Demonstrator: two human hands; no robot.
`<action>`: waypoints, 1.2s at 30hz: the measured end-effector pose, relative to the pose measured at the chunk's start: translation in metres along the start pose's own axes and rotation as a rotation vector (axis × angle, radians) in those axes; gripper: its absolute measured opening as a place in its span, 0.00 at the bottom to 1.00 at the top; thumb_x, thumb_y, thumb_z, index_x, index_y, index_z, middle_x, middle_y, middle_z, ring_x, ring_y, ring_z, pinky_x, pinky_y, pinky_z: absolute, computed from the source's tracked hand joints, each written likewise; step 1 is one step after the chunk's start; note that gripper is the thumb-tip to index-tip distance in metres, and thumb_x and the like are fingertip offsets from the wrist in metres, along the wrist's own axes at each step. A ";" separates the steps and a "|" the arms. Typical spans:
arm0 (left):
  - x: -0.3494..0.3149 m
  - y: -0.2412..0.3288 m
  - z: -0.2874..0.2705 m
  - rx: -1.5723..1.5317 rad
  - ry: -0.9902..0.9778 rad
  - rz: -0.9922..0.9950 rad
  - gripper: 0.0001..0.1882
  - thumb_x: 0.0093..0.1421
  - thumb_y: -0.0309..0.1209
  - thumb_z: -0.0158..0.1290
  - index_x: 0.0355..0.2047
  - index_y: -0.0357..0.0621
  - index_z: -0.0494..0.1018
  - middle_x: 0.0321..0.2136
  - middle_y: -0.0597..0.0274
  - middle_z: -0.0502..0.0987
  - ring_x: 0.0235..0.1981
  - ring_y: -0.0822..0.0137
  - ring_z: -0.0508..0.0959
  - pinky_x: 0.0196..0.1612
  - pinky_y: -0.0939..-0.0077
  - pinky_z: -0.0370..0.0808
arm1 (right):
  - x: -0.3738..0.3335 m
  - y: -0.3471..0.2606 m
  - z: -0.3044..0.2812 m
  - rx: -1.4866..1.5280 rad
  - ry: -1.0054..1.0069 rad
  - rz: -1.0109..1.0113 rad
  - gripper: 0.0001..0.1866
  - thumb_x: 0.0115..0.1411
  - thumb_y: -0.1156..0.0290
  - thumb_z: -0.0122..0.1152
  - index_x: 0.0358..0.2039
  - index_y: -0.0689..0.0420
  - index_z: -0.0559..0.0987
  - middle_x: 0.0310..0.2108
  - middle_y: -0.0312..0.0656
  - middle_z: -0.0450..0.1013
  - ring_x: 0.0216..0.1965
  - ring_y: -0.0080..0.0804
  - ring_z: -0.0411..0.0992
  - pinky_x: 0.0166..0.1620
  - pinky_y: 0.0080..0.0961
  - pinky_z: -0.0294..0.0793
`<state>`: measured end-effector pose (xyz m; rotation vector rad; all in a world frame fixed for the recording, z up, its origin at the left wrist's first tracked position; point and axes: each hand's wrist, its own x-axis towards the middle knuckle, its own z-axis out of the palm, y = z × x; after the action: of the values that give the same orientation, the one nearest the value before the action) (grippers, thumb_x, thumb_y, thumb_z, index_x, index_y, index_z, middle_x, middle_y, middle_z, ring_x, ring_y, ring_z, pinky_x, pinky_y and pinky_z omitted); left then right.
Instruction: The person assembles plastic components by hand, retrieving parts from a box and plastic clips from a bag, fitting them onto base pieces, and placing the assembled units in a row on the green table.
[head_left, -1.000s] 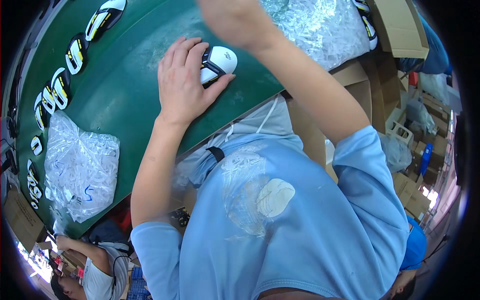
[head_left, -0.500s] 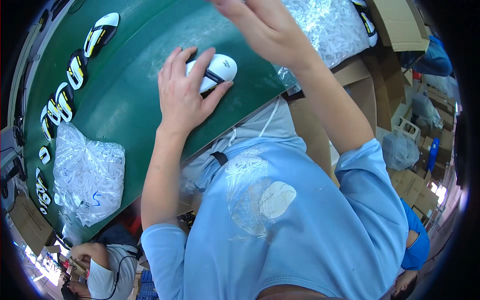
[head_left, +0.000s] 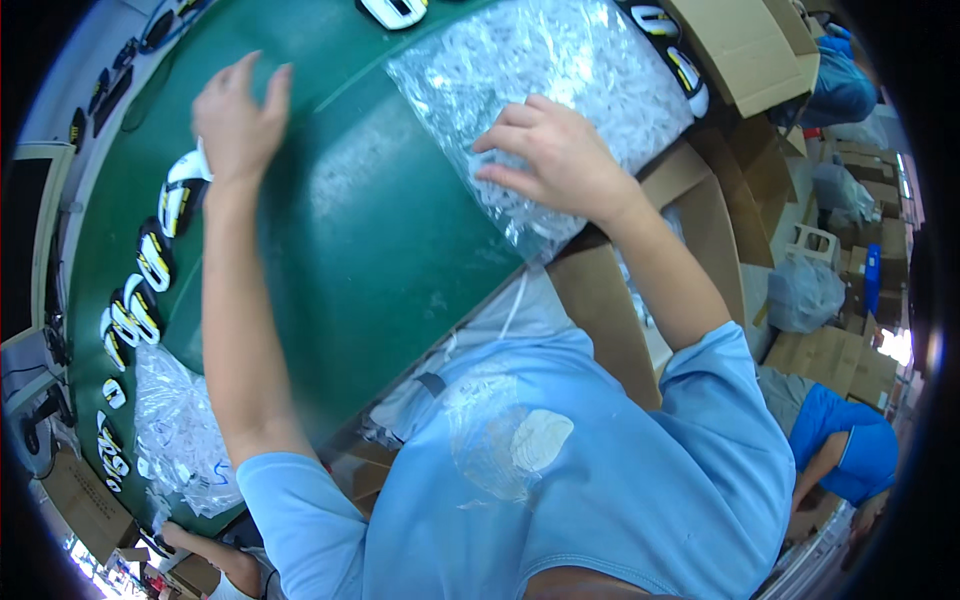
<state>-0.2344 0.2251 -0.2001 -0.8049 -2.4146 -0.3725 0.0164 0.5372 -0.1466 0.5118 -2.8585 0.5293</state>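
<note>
My left hand [head_left: 240,120] is raised over the far left of the green table, its fingers stretched out and the thumb apart, slightly blurred. Nothing shows in its grasp, though what lies under the palm is hidden. Close to that wrist lies a white, black and yellow rounded piece [head_left: 178,200], partly covered by the arm. My right hand [head_left: 545,160], fingers loosely bent and parted, rests at or just above a large clear plastic bag [head_left: 560,60] full of small whitish translucent pieces; contact is hard to tell. I see nothing held in it.
More such rounded pieces [head_left: 153,255] line the table's left side, beside a second clear bag [head_left: 180,430]. Another piece [head_left: 395,10] sits at the top edge. Open cardboard boxes [head_left: 750,50] stand at the right. Other people [head_left: 850,450] are nearby.
My left hand has left the white piece at the table's middle and moved far left; that piece no longer shows there. My right hand has come down to the bag. The view has shifted.
</note>
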 end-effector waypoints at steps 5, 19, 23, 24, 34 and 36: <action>0.076 0.122 0.045 -0.180 -0.343 -0.250 0.51 0.60 0.71 0.61 0.67 0.40 0.72 0.55 0.38 0.83 0.57 0.38 0.82 0.63 0.51 0.78 | 0.004 0.012 0.008 -0.059 -0.128 0.033 0.10 0.62 0.59 0.74 0.37 0.51 0.85 0.35 0.39 0.79 0.43 0.45 0.79 0.45 0.42 0.81; 0.024 0.069 -0.008 -0.623 -0.432 -0.314 0.39 0.58 0.45 0.64 0.68 0.42 0.70 0.57 0.44 0.82 0.53 0.46 0.84 0.61 0.55 0.78 | -0.004 0.022 -0.003 0.991 0.403 0.382 0.05 0.67 0.76 0.69 0.42 0.60 0.83 0.36 0.31 0.79 0.34 0.14 0.73 0.33 0.17 0.73; -0.081 0.076 -0.088 -0.507 -0.365 -0.032 0.39 0.51 0.31 0.61 0.66 0.39 0.70 0.62 0.42 0.77 0.57 0.43 0.78 0.66 0.55 0.73 | 0.014 -0.006 0.001 1.292 0.378 0.350 0.03 0.69 0.78 0.68 0.42 0.61 0.82 0.40 0.35 0.80 0.40 0.19 0.79 0.37 0.20 0.79; -0.098 0.084 -0.103 -0.492 -0.399 -0.030 0.39 0.50 0.29 0.61 0.66 0.40 0.71 0.63 0.42 0.76 0.59 0.42 0.77 0.67 0.53 0.72 | 0.019 -0.021 0.004 1.344 0.304 0.375 0.04 0.69 0.77 0.68 0.43 0.60 0.83 0.41 0.36 0.81 0.41 0.20 0.80 0.39 0.19 0.78; -0.145 0.122 -0.156 -1.289 -0.359 -0.705 0.12 0.73 0.34 0.61 0.47 0.37 0.82 0.34 0.61 0.82 0.35 0.70 0.78 0.42 0.76 0.75 | 0.057 -0.091 0.055 1.070 0.004 -0.068 0.07 0.63 0.74 0.74 0.42 0.55 0.88 0.43 0.38 0.79 0.36 0.23 0.75 0.37 0.21 0.72; -0.144 0.122 -0.154 -1.495 -0.317 -0.829 0.13 0.78 0.38 0.56 0.45 0.39 0.81 0.32 0.68 0.78 0.31 0.79 0.71 0.36 0.81 0.68 | 0.056 -0.101 0.051 0.982 0.127 0.050 0.09 0.60 0.72 0.77 0.41 0.53 0.89 0.42 0.38 0.81 0.38 0.30 0.79 0.37 0.24 0.75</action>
<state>0.0014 0.1889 -0.1515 -0.2503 -2.2961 -2.6667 -0.0040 0.4132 -0.1481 0.4932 -2.3120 1.8931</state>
